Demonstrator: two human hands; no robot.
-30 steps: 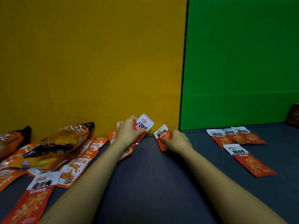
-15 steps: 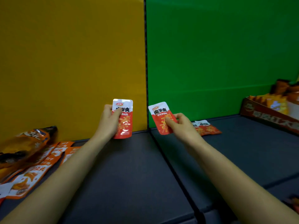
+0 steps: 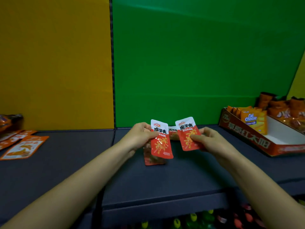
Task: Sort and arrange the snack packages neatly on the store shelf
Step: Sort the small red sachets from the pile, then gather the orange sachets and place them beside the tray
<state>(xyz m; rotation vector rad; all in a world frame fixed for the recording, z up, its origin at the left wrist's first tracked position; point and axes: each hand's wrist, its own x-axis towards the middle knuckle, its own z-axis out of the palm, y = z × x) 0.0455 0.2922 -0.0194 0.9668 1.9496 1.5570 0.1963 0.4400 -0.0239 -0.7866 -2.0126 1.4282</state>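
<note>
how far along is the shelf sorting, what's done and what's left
Done: a few red packets already lie before the green panel. In hand: the left hand and right hand each hold one red packet above them. Left: orange packets lie loose by the yellow panel.

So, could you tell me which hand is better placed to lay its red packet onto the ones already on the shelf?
Left, probably. The left hand holds its red packet directly over a packet on the shelf; the right hand is off to the side.
</note>
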